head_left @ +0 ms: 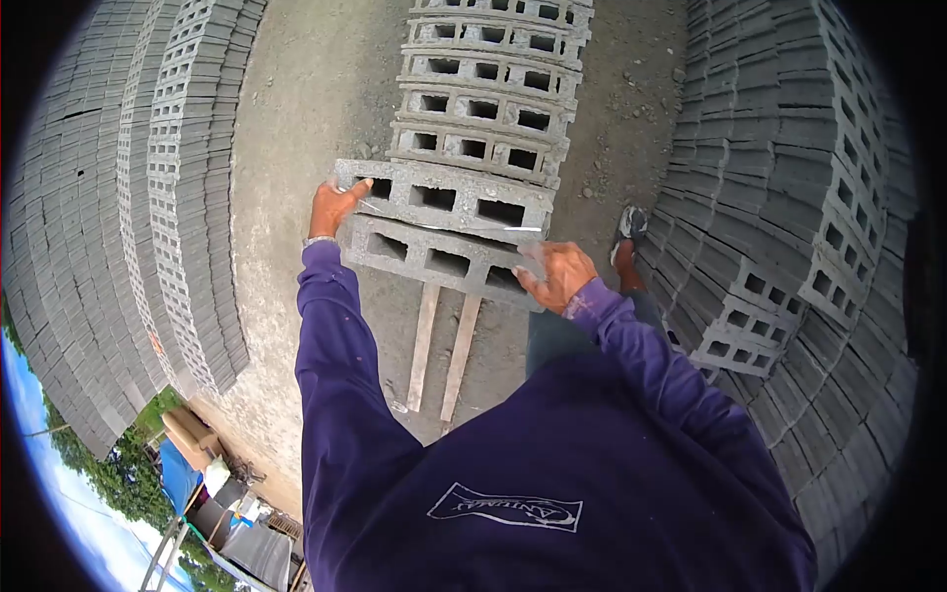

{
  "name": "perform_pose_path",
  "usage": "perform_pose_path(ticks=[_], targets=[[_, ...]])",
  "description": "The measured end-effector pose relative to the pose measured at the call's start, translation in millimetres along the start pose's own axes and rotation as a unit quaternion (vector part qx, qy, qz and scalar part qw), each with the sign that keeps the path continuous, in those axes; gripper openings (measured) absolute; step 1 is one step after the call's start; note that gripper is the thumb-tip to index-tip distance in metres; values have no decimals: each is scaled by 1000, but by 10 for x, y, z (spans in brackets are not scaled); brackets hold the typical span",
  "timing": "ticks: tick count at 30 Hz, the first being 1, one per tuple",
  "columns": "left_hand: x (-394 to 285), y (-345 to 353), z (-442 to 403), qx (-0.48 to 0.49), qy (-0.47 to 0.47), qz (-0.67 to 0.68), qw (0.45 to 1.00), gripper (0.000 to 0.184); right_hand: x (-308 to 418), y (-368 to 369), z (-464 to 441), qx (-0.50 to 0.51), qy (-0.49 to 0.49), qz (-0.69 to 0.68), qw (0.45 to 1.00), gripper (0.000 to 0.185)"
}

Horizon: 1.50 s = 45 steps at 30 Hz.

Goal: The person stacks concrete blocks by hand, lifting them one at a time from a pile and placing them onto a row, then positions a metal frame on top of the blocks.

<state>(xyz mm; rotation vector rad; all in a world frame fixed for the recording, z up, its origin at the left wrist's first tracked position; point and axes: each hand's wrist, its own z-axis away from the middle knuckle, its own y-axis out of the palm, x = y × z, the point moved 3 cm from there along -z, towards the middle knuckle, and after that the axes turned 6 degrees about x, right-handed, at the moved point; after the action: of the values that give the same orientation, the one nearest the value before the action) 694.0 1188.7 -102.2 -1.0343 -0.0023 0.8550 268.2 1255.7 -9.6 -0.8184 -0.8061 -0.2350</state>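
My left hand (338,205) is closed on the left end of a grey hollow concrete block (406,204), its thumb at the left hole. A second hollow block (419,259) lies just nearer to me, slightly tilted against the first, with a narrow gap between them. My right hand (560,274) grips the right end of this nearer block, thumb by its right hole. Beyond them runs a row of similar blocks (473,109), holes facing up. Two wooden strips (424,345) (462,357) extend from under the nearer block toward me.
Tall stacks of blocks stand on the left (202,178) and right (755,168). A smaller group of blocks (750,321) sits at the right stack. My shoe (632,223) is on the ground right of the row. Covered items (252,553) lie at the lower left.
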Motion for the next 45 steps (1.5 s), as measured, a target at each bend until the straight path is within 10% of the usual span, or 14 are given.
perform_pose_path(ticks=[12, 18, 23, 24, 27, 42, 45], targets=[[-12, -22, -113, 60, -62, -49, 995, 59, 70, 349, -562, -116, 21, 3, 993, 46], [-79, -69, 87, 2, -18, -136, 991, 59, 107, 439, -772, 102, 178, 26, 978, 74], [-1190, -252, 1051, -67, 40, -253, 964, 50, -220, 693, -659, -70, 276, -42, 958, 92], [-1408, -263, 1252, -91, 56, -277, 955, 47, -162, 380, -601, 28, 337, -125, 933, 85], [-1759, -133, 1615, -136, 124, -289, 940, 43, -427, 439, -414, -122, 374, -215, 894, 62], [-3659, 1891, 3708, -38, 290, -22, 956, 40, -1870, -1612, 3004, -294, 416, -96, 855, 49], [-4155, 2553, 4010, 85, 206, -119, 968, 54, -2373, -1966, 3642, -327, 443, -54, 833, 48]])
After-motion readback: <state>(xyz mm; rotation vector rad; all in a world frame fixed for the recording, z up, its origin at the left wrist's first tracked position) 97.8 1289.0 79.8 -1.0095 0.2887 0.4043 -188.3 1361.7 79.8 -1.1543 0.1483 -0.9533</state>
